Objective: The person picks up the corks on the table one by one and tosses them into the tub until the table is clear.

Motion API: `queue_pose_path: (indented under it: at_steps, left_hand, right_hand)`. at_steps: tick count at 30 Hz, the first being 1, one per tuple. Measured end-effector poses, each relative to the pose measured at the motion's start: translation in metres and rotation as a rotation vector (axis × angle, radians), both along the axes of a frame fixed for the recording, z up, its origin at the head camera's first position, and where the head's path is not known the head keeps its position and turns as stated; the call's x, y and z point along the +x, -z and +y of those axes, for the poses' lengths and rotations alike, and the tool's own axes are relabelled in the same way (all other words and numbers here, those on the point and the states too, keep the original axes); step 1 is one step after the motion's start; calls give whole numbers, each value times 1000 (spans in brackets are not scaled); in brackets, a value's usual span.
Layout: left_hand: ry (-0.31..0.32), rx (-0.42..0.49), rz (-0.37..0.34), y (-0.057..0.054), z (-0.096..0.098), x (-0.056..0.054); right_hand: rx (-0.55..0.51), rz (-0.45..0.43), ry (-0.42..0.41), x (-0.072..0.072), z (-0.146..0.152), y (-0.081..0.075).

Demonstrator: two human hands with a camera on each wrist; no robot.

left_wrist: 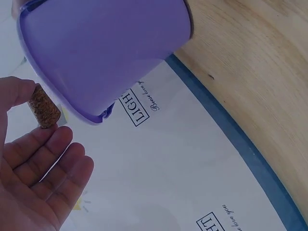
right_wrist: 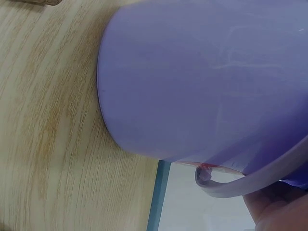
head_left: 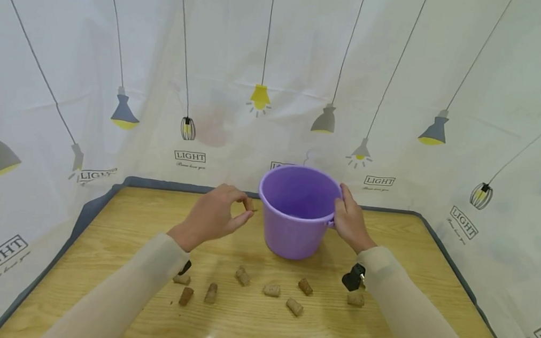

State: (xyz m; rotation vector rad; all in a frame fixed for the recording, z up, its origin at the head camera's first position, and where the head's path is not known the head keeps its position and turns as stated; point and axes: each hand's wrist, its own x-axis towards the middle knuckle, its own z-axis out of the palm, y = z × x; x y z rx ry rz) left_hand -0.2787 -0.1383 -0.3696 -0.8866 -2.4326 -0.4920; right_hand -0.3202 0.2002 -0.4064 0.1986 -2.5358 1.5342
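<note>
A small brown cork [left_wrist: 44,107] is pinched between the thumb and fingertips of my left hand [head_left: 215,212], just left of the rim of a purple bucket [head_left: 293,235]. In the left wrist view the other fingers lie loosely bent beneath the cork. On the opposite side, my right hand [head_left: 350,219] grips the bucket at its rim, by the handle [right_wrist: 240,185]. The bucket stands on the wooden table with its mouth facing up and toward me. Its lower inside is hidden in the head view.
Several corks lie scattered in front of the bucket, among them a dark one [head_left: 186,296], a pale one [head_left: 271,290] and one near my right sleeve [head_left: 355,299]. Behind the wooden table [head_left: 125,231] hangs a white cloth [head_left: 233,42] printed with lamps.
</note>
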Motion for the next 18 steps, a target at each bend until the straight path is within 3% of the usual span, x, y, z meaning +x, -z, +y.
queue_pose_path:
  at_steps: [18]
  left_hand:
    - [10, 15, -5, -17, 25, -11]
  right_hand:
    - [0, 8, 4, 0, 0, 1]
